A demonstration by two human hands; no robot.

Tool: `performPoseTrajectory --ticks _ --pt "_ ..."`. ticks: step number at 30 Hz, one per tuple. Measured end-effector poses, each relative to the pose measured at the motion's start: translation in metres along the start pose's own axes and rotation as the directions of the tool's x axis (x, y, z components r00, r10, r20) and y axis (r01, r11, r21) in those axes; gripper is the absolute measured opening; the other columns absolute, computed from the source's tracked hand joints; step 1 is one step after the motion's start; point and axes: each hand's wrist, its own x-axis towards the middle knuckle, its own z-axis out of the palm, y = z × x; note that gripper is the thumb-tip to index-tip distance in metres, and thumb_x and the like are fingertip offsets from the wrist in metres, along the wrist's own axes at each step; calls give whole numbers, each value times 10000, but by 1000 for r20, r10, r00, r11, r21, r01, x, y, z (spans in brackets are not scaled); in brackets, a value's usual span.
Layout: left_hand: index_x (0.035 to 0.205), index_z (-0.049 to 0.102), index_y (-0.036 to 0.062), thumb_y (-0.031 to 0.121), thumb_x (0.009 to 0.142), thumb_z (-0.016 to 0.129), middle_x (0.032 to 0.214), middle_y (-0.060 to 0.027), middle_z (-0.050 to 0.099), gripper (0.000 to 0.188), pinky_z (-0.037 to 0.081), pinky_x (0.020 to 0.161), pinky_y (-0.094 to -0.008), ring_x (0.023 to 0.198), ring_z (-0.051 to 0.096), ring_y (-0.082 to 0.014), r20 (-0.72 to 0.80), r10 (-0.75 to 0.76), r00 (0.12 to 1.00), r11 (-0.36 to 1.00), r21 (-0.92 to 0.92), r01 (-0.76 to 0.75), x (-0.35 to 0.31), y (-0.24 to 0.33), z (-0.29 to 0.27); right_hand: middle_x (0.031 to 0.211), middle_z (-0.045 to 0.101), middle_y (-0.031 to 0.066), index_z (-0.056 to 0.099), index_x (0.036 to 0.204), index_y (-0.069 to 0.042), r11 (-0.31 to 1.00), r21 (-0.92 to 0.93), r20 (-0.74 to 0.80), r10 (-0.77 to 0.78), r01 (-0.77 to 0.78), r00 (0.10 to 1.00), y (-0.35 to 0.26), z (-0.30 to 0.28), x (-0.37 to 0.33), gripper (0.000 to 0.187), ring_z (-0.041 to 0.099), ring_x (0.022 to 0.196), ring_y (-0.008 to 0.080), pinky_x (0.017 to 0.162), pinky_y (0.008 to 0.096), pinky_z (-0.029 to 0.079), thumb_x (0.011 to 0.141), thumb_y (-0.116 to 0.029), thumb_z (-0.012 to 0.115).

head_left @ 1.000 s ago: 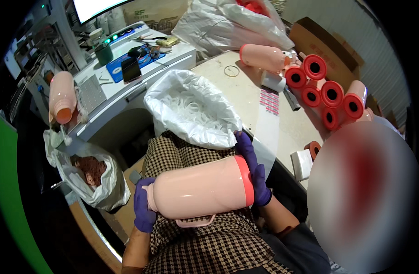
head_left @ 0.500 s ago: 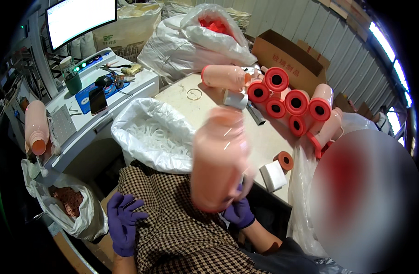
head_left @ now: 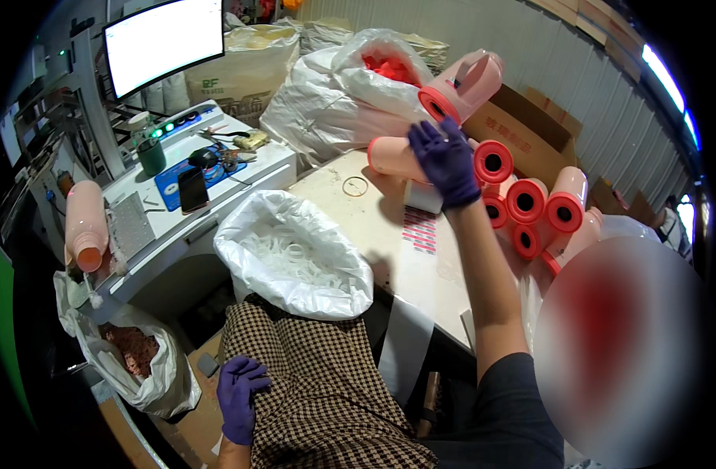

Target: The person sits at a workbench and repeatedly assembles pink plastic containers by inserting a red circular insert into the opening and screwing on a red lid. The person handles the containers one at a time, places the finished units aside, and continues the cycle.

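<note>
My right hand [head_left: 450,168], in a purple glove, reaches to the table's far side with its fingers apart. Just beyond the fingertips a pink jug [head_left: 476,86] with a handle and red base leans up toward the back; whether the fingers touch it I cannot tell. Under that hand another pink bottle [head_left: 391,156] lies on its side, partly covered. Several more pink bottles [head_left: 522,202] are stacked to the right, red bases toward me. My left hand [head_left: 239,397], also purple-gloved, rests open and holds nothing, beside the checked cloth [head_left: 311,383] over my lap.
A white bag of clear rings [head_left: 291,301] stands before me. From a white roll [head_left: 423,198], a strip with red labels [head_left: 419,234] hangs over the table edge. A cardboard box [head_left: 522,133] stands behind; a phone [head_left: 192,190] and a pink bottle [head_left: 87,223] lie left.
My right hand has swung from above my lap to the far side, and the jug it carried is now at the back by the box. My left hand stays low. The view has shifted.
</note>
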Motion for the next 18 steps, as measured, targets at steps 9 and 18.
performPoseTrajectory --ticks 9,18 --pt "1237 587 -42 63 947 606 1155 -121 632 309 537 924 -338 1033 645 -202 23 66 998 986 152 -68 -7 -57 -47 1351 499 217 662 1171 -59 941 260 735 -47 -218 676 165 293 -274 304 482 1269 368 1084 464 393 937 -235 583" --pt "1267 544 -71 83 990 566 1165 -165 631 318 544 955 -377 1049 653 -251 -101 44 994 999 14 -43 -7 -57 -58 1322 488 269 735 983 -88 775 522 654 -96 -355 751 192 318 -305 206 500 1206 417 1024 488 408 969 -287 685"
